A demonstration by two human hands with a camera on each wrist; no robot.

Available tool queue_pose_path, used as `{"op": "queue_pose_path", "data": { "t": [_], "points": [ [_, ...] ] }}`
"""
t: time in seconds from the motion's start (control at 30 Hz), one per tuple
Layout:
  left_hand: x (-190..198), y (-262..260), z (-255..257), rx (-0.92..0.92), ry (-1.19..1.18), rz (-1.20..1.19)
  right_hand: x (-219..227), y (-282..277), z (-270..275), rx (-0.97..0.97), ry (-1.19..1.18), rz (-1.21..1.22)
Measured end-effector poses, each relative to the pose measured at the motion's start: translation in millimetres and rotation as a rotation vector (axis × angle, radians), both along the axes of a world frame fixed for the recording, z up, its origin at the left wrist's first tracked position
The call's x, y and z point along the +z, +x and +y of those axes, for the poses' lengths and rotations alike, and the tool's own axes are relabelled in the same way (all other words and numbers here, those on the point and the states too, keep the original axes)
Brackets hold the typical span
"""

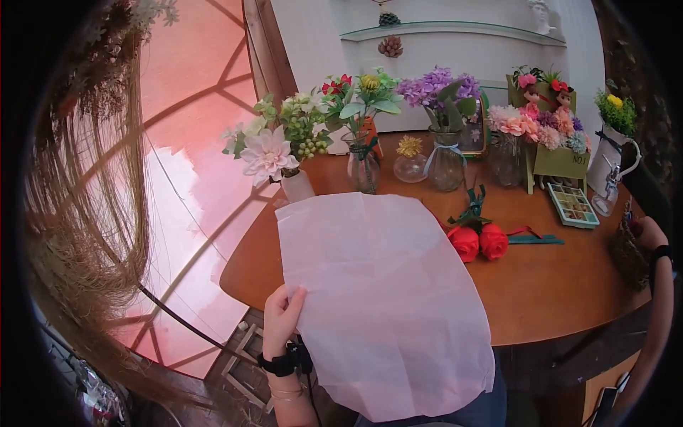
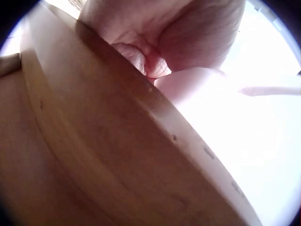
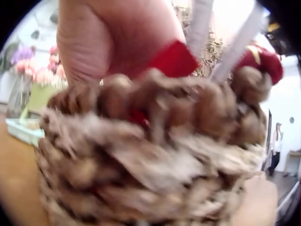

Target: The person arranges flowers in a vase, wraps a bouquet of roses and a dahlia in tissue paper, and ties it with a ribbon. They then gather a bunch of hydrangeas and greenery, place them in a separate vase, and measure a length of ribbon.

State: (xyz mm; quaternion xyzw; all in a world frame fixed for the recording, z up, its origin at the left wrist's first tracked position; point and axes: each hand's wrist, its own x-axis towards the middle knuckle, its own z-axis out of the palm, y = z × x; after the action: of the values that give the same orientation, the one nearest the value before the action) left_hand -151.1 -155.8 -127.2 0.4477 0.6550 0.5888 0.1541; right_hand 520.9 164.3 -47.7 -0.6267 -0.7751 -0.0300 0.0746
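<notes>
A large pale pink sheet of wrapping paper point(image 1: 388, 299) overlaps the table's front edge and spreads over the lap. At its left edge, my left hand point(image 1: 282, 317) pinches it between thumb and fingers. My right hand point(image 1: 650, 235) reaches to the woven basket point(image 1: 629, 249) at the table's far right. In the right wrist view, its fingers drop behind the braided rim of the basket point(image 3: 150, 155) and are hidden, so I cannot tell what they hold. A flat red piece point(image 3: 174, 59) shows beside that hand, along with light grey prongs point(image 3: 235, 42) and a dark red thing point(image 3: 265, 66).
Two red roses point(image 1: 480, 243) with a dark green ribbon lie beyond the paper on the brown table point(image 1: 555, 292). Behind stand glass vases of flowers point(image 1: 447, 160), a green planter box point(image 1: 558, 160), a compartment tray point(image 1: 572, 205) and a white pitcher point(image 1: 605, 156).
</notes>
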Motion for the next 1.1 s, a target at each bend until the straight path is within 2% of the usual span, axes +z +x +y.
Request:
{"op": "queue_pose_path", "data": {
  "t": [0.03,0.07,0.13,0.17,0.2,0.27,0.33,0.37,0.4,0.43,0.47,0.5,0.57,0.6,0.63,0.67,0.73,0.8,0.83,0.87,1.0,1.1],
  "points": [
    [-2.1,0.1,0.1,-0.01,0.089,0.011,11.5,-14.9,-10.2,0.001,0.0,0.001],
    [-4.3,-0.6,-0.5,-0.008,0.089,0.011,35.5,-45.3,-31.6,-0.18,-0.001,-0.029],
    [-9.3,0.2,-3.0,0.039,0.128,0.009,30.4,-33.8,-22.7,-0.065,0.421,-0.023],
    [-10.2,2.2,-4.4,0.037,0.122,0.005,34.5,-45.3,-28.8,-0.02,0.631,-0.035],
    [-10.3,5.0,-5.6,0.067,0.129,0.042,35.8,-61.8,-32.3,0.129,0.892,-0.112],
    [-11.8,9.6,-6.2,0.088,0.13,0.071,47.8,-154.0,-81.8,0.352,0.612,0.304],
    [-10.7,11.8,-4.9,0.162,0.135,0.125,57.4,-226.1,-130.3,0.441,-0.05,0.504],
    [-12.6,12.3,0.6,0.194,0.203,0.093,55.0,-246.3,-139.8,0.583,-0.37,0.479],
    [-7.2,16.6,2.4,0.174,0.241,0.044,63.0,-273.3,-152.9,0.746,-0.629,0.236],
    [-4.3,20.0,6.8,0.183,0.289,0.016,57.9,-292.2,-157.5,0.793,-0.732,-0.068],
    [-4.2,22.7,11.5,0.185,0.339,-0.012,49.1,-307.0,-163.9,0.896,-0.65,-0.029],
    [-8.5,17.7,10.9,0.162,0.32,0.008,45.8,-324.0,-168.6,0.81,-0.611,-0.066],
    [-10.7,18.0,10.8,0.156,0.319,-0.03,1.0,-344.0,-143.7,0.901,-0.46,0.289],
    [-11.7,17.4,10.6,0.176,0.319,-0.057,-2.6,-354.8,-137.8,0.956,-0.62,0.44],
    [-15.0,12.1,8.1,0.18,0.31,-0.033,2.8,-362.0,-143.3,0.794,-0.89,0.604],
    [-14.8,12.5,7.8,0.201,0.333,-0.038,6.1,-367.6,-143.8,0.77,-0.879,0.611],
    [-18.8,2.8,4.1,0.274,0.321,0.023,8.9,-376.6,-140.4,0.771,-0.799,0.529],
    [-17.5,-1.8,-3.8,0.309,0.336,0.026,6.5,-382.7,-138.3,0.726,-0.753,0.719],
    [-16.7,-5.5,-8.8,0.362,0.352,0.04,2.2,-383.3,-131.0,0.75,-0.603,0.671],
    [-19.9,-13.5,-16.8,0.348,0.345,0.036,-6.1,-386.1,-124.0,0.92,-0.03,0.497],
    [-21.5,-20.6,-39.9,0.359,0.205,0.007,-1.7,-374.3,-93.8,0.879,0.37,0.352],
    [-24.0,-19.4,-45.9,0.345,0.214,-0.014,-2.3,-364.7,-69.1,0.92,0.388,0.465]
  ]
}}
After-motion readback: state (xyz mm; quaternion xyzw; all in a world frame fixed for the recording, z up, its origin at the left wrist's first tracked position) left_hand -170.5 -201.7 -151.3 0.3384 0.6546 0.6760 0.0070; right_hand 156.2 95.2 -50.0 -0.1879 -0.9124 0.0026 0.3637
